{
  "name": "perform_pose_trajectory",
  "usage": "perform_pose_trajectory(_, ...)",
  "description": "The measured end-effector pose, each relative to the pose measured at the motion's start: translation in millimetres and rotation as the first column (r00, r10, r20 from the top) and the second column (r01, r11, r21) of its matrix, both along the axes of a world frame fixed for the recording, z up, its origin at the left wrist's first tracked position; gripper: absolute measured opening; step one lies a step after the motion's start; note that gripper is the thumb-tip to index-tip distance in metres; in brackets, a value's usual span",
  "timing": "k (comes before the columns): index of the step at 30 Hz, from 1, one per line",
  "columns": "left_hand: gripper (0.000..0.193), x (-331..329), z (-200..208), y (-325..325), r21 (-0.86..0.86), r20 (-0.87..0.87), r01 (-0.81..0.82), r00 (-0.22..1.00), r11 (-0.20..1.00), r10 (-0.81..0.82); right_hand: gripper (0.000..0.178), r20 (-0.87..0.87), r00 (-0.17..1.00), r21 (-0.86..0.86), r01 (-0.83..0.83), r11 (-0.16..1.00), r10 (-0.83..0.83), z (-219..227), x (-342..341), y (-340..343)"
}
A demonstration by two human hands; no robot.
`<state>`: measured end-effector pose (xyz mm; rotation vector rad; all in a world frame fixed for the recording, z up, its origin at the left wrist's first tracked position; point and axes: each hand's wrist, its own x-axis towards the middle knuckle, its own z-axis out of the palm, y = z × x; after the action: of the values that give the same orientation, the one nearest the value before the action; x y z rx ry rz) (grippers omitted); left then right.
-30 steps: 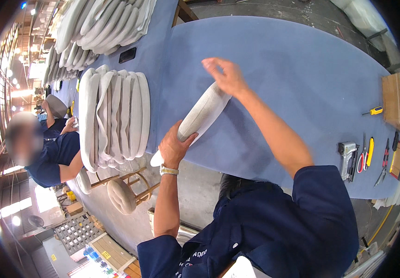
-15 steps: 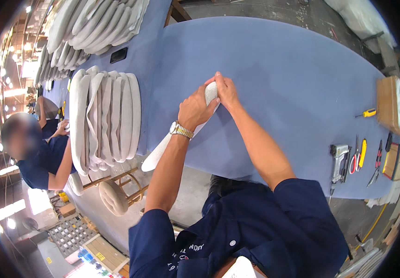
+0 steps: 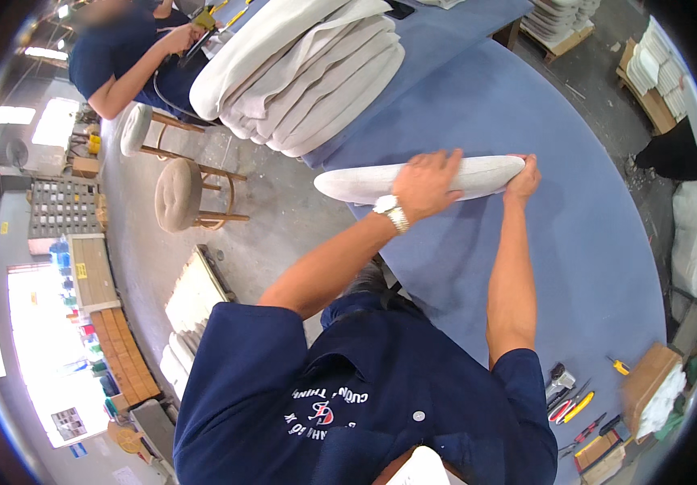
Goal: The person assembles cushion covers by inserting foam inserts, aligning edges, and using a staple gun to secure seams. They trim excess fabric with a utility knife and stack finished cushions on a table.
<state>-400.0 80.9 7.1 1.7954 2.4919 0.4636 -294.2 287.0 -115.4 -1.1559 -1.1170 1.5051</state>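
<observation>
A long, light grey upholstered pad (image 3: 364, 184) with rounded ends stretches left to right above the near-left edge of the blue table, its left end over the floor. My left hand (image 3: 427, 186), with a watch on its wrist, lies across the middle of the pad, fingers stretched out over the fabric. At the pad's right end my right hand (image 3: 524, 179) is closed round the tip, thumb on the near side. Part of the pad is hidden beneath my left hand.
Similar pads stand in a thick stack (image 3: 300, 81) at the table's left. Tools, among them a staple gun (image 3: 559, 381) and a yellow screwdriver (image 3: 619, 366), lie at the lower right by a cardboard box (image 3: 652, 373). Stools (image 3: 178, 196) and a co-worker (image 3: 126, 61) are left.
The pad has swung from a steep slant to nearly level across the view. My left hand has flattened onto its middle, while my right hand keeps its end. My view has turned.
</observation>
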Motion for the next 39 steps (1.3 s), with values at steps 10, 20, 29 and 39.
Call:
perform_pose_trajectory(10,0.068,-116,-6,-143,-0.058,0.227,-0.051,0.972,0.997,0.063,0.055,0.120,0.990,0.004,-0.074,0.997,0.073,-12,22,25)
perform_pose_trajectory(20,0.073,-137,-36,-150,0.017,0.356,0.161,0.921,0.987,-0.157,0.052,0.788,0.566,0.454,-0.266,0.850,-0.244,67,7,-60)
perform_pose_trajectory(29,0.061,-144,-37,-157,0.056,0.398,0.208,0.892,0.976,-0.213,0.046,0.897,0.363,0.408,-0.458,0.789,-0.253,99,-116,-296)
perform_pose_trajectory(39,0.066,-148,-47,-208,0.283,0.429,0.309,0.806,0.908,-0.408,0.043,0.864,0.437,0.421,-0.353,0.836,-0.250,85,-37,-296)
